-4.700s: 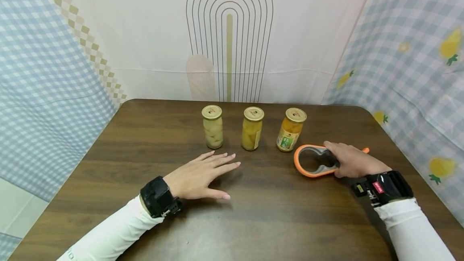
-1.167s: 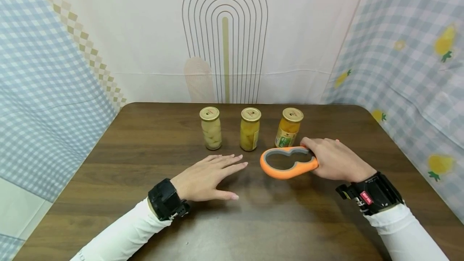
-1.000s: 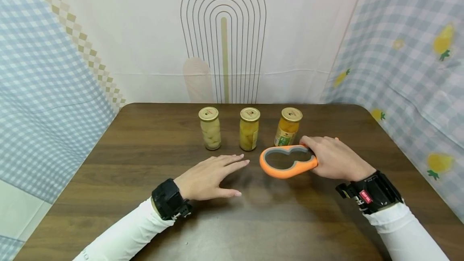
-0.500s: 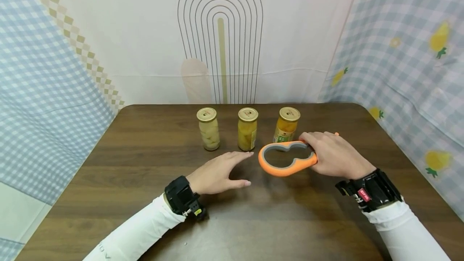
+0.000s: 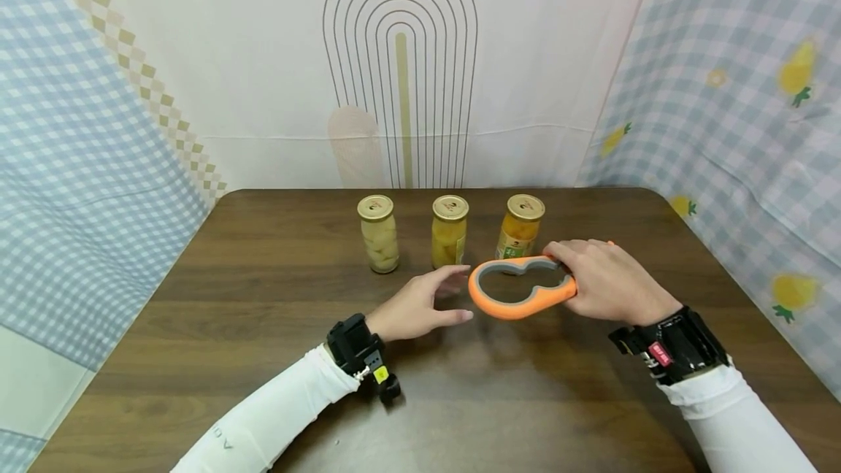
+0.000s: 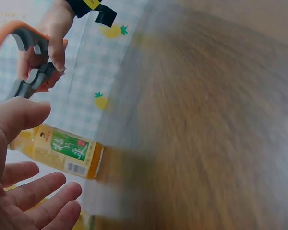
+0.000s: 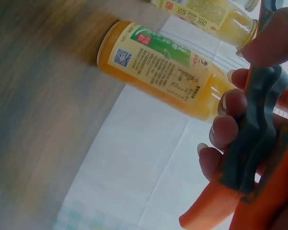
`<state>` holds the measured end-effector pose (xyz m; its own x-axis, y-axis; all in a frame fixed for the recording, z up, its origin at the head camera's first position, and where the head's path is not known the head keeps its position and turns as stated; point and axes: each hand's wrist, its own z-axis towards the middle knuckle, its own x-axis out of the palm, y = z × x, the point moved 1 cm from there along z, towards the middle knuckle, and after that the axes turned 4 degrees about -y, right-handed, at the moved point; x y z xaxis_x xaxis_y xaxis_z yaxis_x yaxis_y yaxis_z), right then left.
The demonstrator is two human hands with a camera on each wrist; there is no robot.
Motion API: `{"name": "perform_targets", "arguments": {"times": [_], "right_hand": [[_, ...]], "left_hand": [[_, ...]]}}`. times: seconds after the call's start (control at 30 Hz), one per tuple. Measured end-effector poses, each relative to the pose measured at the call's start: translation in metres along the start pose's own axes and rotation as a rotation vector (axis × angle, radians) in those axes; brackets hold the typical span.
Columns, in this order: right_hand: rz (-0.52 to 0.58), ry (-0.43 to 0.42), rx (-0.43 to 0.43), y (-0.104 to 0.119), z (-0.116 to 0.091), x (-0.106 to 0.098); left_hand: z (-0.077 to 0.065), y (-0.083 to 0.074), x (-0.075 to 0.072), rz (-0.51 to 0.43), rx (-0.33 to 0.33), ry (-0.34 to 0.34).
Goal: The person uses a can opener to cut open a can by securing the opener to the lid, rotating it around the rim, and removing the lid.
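Note:
My right hand (image 5: 607, 283) grips the handles of an orange jar opener (image 5: 512, 311) with a grey lining, holding it above the table. In the right wrist view, fingers wrap round its grey-and-orange grips (image 7: 249, 129). My left hand (image 5: 420, 305) is just left of the opener's loop, thumb and fingers apart, holding nothing; in the left wrist view its palm (image 6: 19, 201) shows. Behind them stand three gold-lidded glass jars: one with pale pieces (image 5: 379, 236), a yellow one (image 5: 450, 236) and an orange one (image 5: 520, 228) with a green label. The opener partly hides the orange jar's base.
The brown wooden table (image 5: 230, 298) has rounded far corners. Right behind it hangs a white cloth (image 5: 539, 57) with an arch print. Checked blue cloths flank the left (image 5: 79, 130) and right (image 5: 723, 137) sides.
My right hand has lifted the jar opener off the table and brought it left, in front of the orange jar. More recently my left hand has moved right, close to the opener's loop.

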<state>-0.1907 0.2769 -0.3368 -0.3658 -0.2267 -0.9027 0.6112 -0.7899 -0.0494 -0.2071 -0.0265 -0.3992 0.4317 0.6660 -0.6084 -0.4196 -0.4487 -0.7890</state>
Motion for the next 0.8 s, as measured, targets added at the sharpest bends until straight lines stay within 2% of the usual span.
{"name": "perform_targets", "arguments": {"times": [0.2,0.5,0.67,0.8], "right_hand": [[0.042,-0.01,-0.004,0.0,-0.002,-0.002],[0.048,-0.005,-0.002,0.0,-0.001,-0.004],[0.055,-0.003,0.004,0.0,0.0,-0.005],[0.062,0.01,0.008,0.001,0.0,-0.006]], "left_hand": [[0.012,0.003,0.009,-0.065,-0.036,-0.015],[0.029,0.002,0.025,-0.174,-0.009,-0.012],[0.039,-0.003,0.031,-0.188,0.024,-0.039],[0.047,-0.006,0.034,-0.172,-0.027,-0.074]]}}
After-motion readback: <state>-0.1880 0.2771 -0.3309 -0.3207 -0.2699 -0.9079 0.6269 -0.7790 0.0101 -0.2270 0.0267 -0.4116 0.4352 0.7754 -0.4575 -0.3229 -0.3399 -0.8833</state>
